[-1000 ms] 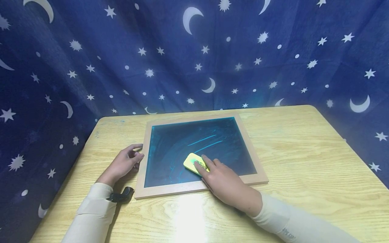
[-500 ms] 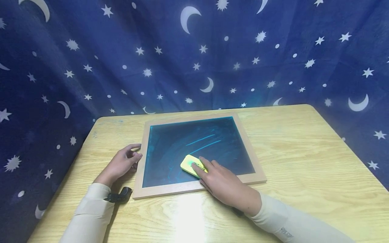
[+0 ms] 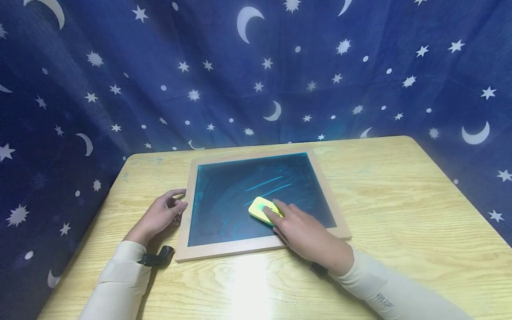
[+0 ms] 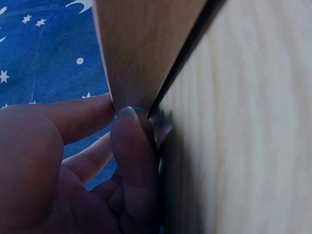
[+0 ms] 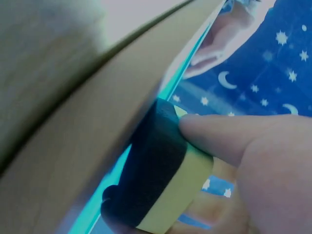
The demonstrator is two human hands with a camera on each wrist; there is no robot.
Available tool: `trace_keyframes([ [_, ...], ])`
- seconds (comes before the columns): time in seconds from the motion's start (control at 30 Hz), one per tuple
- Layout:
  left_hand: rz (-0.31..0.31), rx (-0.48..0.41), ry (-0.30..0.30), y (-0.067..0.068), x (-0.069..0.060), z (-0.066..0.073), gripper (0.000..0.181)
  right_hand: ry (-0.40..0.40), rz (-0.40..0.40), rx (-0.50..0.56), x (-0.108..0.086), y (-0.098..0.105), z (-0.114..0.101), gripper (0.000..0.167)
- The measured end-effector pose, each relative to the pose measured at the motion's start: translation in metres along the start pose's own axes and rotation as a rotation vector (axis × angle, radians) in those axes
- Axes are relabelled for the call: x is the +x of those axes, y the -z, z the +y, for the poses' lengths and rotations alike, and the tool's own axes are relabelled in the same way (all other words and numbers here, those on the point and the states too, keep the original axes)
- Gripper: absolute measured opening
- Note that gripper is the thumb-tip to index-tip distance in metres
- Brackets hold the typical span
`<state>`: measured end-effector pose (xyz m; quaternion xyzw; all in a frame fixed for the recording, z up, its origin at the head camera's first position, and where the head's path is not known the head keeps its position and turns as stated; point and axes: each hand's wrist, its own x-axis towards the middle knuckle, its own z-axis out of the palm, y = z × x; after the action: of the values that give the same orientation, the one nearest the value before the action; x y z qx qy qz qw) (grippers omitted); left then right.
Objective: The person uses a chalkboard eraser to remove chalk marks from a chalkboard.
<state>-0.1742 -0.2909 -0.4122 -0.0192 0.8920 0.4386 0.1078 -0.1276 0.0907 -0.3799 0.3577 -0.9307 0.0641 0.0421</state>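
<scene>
A yellow-topped board eraser (image 3: 263, 209) with a dark felt underside lies against the dark face of a wood-framed chalkboard (image 3: 224, 186). My right hand (image 3: 306, 231) grips it, the thumb on one side and fingers over the top and far side; the right wrist view shows the thumb on the eraser's edge (image 5: 170, 180). Beside the board's left edge, my left hand (image 3: 160, 215) touches the frame with its fingertips and thumb. In the left wrist view the thumb rests against the frame's side (image 4: 146, 44). Thin blue strokes (image 3: 264, 183) and faint smears mark the board.
The board lies flat on a light wooden table (image 3: 400, 200), near its middle. A dark blue curtain (image 3: 200, 66) with white moons and stars hangs behind and at both sides. A black wrist strap piece (image 3: 160, 258) sits at the left cuff.
The right hand slid the eraser slightly left and nearer, then back right and a little farther up the board. The left hand stays at the frame's edge.
</scene>
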Motion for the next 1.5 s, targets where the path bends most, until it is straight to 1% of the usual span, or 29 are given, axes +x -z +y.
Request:
trace_keyframes([
  [0.27, 0.006, 0.002, 0.003, 0.000, -0.001, 0.001, 0.055, -0.050, -0.006, -0.021, 0.000, 0.004, 0.019, 0.046],
  [0.6, 0.010, 0.003, 0.005, -0.001, -0.001, 0.002, 0.055, -0.117, -0.003, 0.020, -0.001, 0.007, 0.036, 0.047],
  [0.8, 0.008, 0.000, 0.007, -0.001, -0.001, 0.001, 0.056, -0.148, 0.009, 0.024, 0.000, 0.007, 0.047, 0.047],
  [0.93, 0.003, -0.012, 0.003, 0.000, -0.001, 0.000, 0.056, -0.153, 0.034, 0.017, 0.000, 0.008, 0.055, 0.046],
  [1.1, 0.001, -0.009, -0.006, 0.000, 0.000, 0.000, 0.055, -0.164, 0.050, 0.018, -0.002, 0.011, 0.062, 0.045],
  [1.27, 0.001, -0.007, -0.009, 0.000, 0.000, 0.000, 0.055, -0.209, 0.037, 0.027, -0.001, 0.014, 0.069, 0.045],
  [1.5, -0.004, -0.014, -0.018, 0.000, 0.000, -0.001, 0.055, -0.238, 0.052, 0.016, -0.002, 0.017, 0.075, 0.044],
])
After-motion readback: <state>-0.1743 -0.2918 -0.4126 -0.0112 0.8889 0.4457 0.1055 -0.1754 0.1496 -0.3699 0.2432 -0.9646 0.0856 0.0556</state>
